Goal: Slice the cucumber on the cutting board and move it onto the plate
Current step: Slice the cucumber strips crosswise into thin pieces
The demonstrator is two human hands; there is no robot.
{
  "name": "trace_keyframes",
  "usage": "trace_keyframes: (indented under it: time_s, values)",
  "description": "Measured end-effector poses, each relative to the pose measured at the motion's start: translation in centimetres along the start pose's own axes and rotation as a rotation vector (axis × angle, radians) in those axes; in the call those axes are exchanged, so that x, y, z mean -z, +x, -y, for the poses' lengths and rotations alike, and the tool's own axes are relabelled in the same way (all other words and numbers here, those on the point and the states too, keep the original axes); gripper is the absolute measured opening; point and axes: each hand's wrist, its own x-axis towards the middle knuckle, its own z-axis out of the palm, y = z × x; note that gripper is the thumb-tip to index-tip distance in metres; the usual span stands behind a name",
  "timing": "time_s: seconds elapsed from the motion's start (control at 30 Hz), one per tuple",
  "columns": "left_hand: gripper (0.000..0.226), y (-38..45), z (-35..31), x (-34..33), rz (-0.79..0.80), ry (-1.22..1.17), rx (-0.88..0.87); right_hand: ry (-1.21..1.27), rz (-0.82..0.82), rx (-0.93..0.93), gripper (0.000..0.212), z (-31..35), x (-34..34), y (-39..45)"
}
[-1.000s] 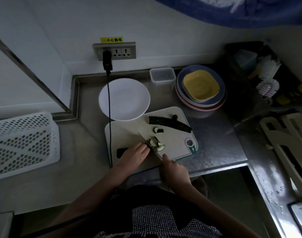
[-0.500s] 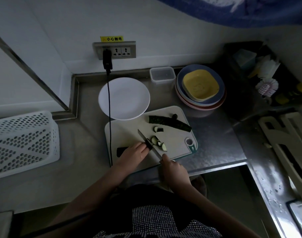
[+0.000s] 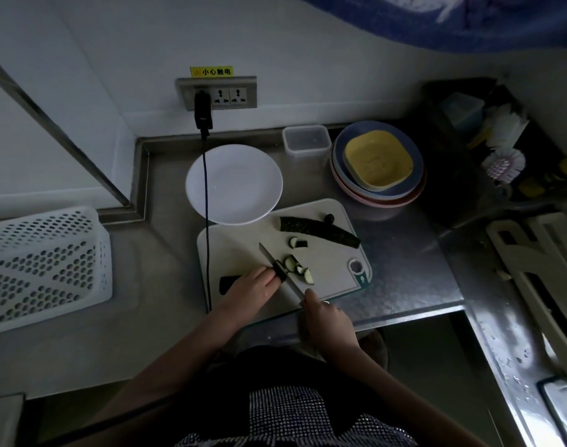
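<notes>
Left hand (image 3: pixel 254 287) lies on the cucumber (image 3: pixel 228 283) at the near left of the board (image 3: pixel 237 250), fingers curled down over it and close together, fingertips next to the knife (image 3: pixel 277 269). Only the dark stub of that piece shows, left of the hand, plus a short bit at the blade. Right hand (image 3: pixel 329 321) grips the knife handle at the board's near edge, fingers wrapped round it, one finger laid forward along the top. The handle itself is hidden. The blade runs up and left from the hand, crossing the cucumber just beside the left fingertips.

Cut slices (image 3: pixel 300 269) lie in a small heap on the board immediately right of the blade. Two more pieces (image 3: pixel 297 242) sit a little farther back. A long half (image 3: pixel 319 232) lies skin up across the far right of the board, with a small end piece (image 3: pixel 330 218) just behind it.

Plate (image 3: pixel 243 175) stands behind the board, its near rim overlapping the board's far edge; it carries no cucumber. A cable (image 3: pixel 207 221) hangs from the wall socket (image 3: pixel 216 93) across the plate and the board's left edge. Stacked dishes (image 3: pixel 377 162) and a lidded box (image 3: pixel 306 140) stand right of the plate. A basket (image 3: pixel 40 266) sits well to the left on the counter (image 3: pixel 404 272)
</notes>
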Motion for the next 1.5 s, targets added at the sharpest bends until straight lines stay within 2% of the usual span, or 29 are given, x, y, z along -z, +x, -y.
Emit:
trace_keyframes:
  time_s: [0.3, 0.47, 0.63, 0.83, 1.0, 1.2, 1.5]
  values:
    - [0.041, 0.16, -0.23, 0.24, -0.027, 0.008, 0.002, -0.027, -0.003, 0.021, 0.023, 0.02, -0.10, 0.16]
    - [0.037, 0.14, -0.37, 0.25, -0.045, 0.006, 0.008, -0.057, 0.016, 0.018, 0.020, -0.04, -0.57, 0.28]
    - [0.032, 0.21, -0.35, 0.14, -0.065, 0.001, 0.013, -0.058, 0.058, -0.011, 0.028, 0.10, -0.72, 0.60]
    - [0.031, 0.16, -0.21, 0.25, -0.041, 0.003, -0.008, -0.050, 0.031, -0.024, 0.024, 0.02, -0.64, 0.51]
    - [0.035, -0.10, -0.07, 0.24, -0.023, 0.051, -0.012, 0.040, -0.058, -0.077, 0.025, -0.13, -0.20, 0.08]
    - [0.038, -0.36, 0.16, -0.22, 0.000, 0.052, 0.006, -0.002, -0.036, 0.012, 0.025, 0.42, -0.37, -0.22]
    - [0.037, -0.36, 0.19, -0.34, -0.021, 0.048, 0.019, 0.002, -0.001, 0.007, 0.021, 0.54, -0.28, -0.29]
